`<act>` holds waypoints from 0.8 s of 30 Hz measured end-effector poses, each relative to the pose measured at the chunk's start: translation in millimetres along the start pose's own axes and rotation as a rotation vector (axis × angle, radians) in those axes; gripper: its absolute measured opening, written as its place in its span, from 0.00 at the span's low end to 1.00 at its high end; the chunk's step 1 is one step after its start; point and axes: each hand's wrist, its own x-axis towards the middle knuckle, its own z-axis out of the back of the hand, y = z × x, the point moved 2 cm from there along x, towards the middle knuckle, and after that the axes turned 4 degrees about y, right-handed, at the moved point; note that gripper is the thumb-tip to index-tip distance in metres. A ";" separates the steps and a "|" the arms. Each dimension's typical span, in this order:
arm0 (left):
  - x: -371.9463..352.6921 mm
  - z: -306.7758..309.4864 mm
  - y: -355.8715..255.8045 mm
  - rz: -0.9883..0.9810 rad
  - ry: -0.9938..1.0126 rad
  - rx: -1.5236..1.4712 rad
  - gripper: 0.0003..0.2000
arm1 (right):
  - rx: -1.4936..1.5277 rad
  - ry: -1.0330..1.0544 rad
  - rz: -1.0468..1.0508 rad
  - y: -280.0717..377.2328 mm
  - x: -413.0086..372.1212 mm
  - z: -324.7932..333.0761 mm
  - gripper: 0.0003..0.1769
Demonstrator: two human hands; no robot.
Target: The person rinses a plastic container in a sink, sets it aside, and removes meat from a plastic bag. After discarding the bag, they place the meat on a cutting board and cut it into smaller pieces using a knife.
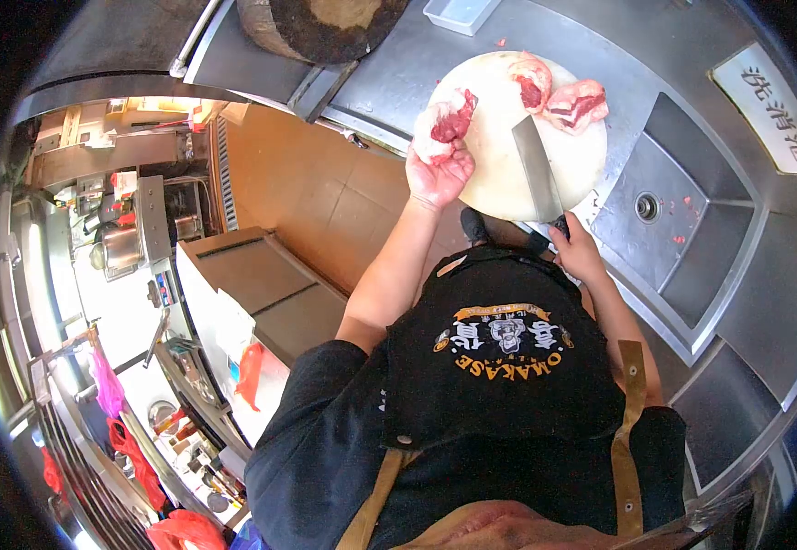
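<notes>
At the left edge of the round white cutting board, my left hand has its fingers around a piece of raw meat, red with pale fat. My right hand grips the dark handle of a cleaver at the board's near edge. The broad blade lies over the board, pointing away from me, and does not touch the piece in my left hand. Beyond the blade, another fatty chunk of meat rests on the board beside a smaller red and white piece.
A metal sink with small scraps in it is right of the board. Behind stand a white plastic tub and a thick round wooden block. A sign hangs at the right. Kitchen equipment and a metal pot are far left.
</notes>
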 end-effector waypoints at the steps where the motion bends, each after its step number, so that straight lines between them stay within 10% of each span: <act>1: 0.4 2.8 -1.3 0.002 0.000 0.028 0.25 | -0.002 0.001 -0.006 1.5 -0.8 1.2 0.33; 6: 7.7 2.2 -10.7 -0.065 -0.066 0.304 0.31 | 0.010 0.011 -0.021 3.0 -5.4 2.0 0.29; 11: 18.9 2.1 11.1 -0.296 -0.450 1.486 0.40 | -0.017 -0.004 -0.007 2.1 -5.4 2.9 0.29; 12: 18.7 6.5 9.5 -0.216 -0.537 2.123 0.43 | -0.030 -0.006 -0.004 3.4 -5.9 2.4 0.28; 17: 25.1 18.1 3.9 -0.145 -0.516 2.487 0.42 | -0.028 0.030 -0.022 11.7 -9.6 6.3 0.28; 20: 33.8 -6.3 -14.8 -0.331 0.122 2.726 0.40 | -0.055 0.028 0.010 4.8 -5.8 5.3 0.29; 24: 69.7 16.6 -28.4 -0.117 0.743 3.050 0.40 | -0.051 0.024 -0.016 9.1 -9.7 6.4 0.29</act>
